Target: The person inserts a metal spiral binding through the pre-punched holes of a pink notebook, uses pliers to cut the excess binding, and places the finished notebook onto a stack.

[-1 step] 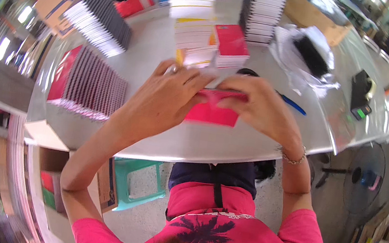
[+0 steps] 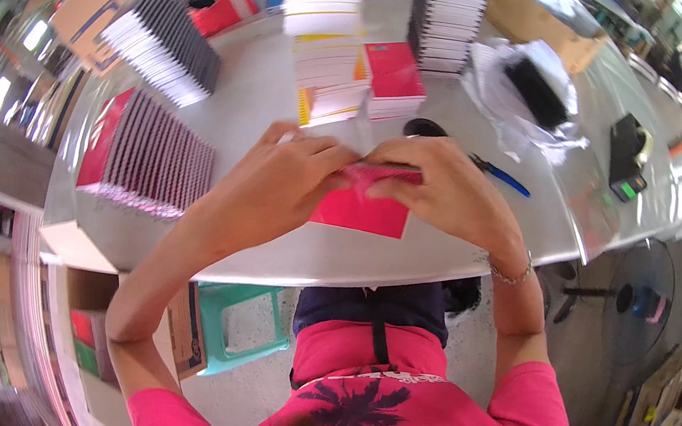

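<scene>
Both my hands meet over a red-covered notebook [image 2: 363,210] near the front of the table. My left hand [image 2: 286,171] has its fingers closed on the upper left edge. My right hand [image 2: 447,188] grips the upper right part, thumb underneath and fingers over the top. Along that top edge runs a narrow dark strip; the fingers hide most of it. Just beyond my hands stand a thick red book block [image 2: 393,78] and a tall stack of white-paged booklets [image 2: 326,64] with some yellow edges. Blue-handled pliers [image 2: 505,179] lie to the right of my right hand.
At left, a row of red spiral-bound notebooks [image 2: 146,153] stands near a stack of dark-covered ones [image 2: 166,39]. Another tall stack [image 2: 446,20] rises at the back. On the right are a black brush [image 2: 538,92] on white plastic, a tape dispenser [image 2: 627,156] and a fan [image 2: 635,302].
The view has shifted slightly, so the tabletop things sit a little further left. The notebook's red cover shows somewhat lower, and both hands still hold its top edge.
</scene>
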{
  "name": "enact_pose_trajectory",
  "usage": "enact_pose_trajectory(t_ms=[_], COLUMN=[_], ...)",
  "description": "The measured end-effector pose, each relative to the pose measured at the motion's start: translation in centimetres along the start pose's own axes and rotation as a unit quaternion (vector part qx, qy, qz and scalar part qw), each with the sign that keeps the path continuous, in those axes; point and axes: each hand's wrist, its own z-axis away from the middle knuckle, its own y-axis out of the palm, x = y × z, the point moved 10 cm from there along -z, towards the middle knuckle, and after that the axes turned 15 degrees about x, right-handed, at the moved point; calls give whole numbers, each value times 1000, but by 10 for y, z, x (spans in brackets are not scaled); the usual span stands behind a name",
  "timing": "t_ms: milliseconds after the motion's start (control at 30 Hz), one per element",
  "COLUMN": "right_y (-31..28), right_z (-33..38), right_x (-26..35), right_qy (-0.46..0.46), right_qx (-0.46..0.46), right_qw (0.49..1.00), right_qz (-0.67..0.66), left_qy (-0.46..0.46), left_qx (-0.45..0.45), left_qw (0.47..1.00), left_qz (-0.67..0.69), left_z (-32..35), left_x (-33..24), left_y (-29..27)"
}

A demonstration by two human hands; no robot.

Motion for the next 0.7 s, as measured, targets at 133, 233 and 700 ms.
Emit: enact_pose_trajectory(t_ms=[133, 233, 700], right_y=[-32, -156, -153], right_z=[-10, 42, 43], right_x=[-73, -232, -189], right_qy=[89, 302, 237], right_qx=[22, -201, -221], right_qw=[982, 879, 828], right_qz=[-167, 310, 458], left_qy=[-81, -101, -267], left_qx=[-10, -17, -151], left_qw=[996, 991, 952], left_qz=[29, 83, 6], left_z=[20, 39, 80], left_x=[15, 40, 53], left_y=[0, 16, 92])
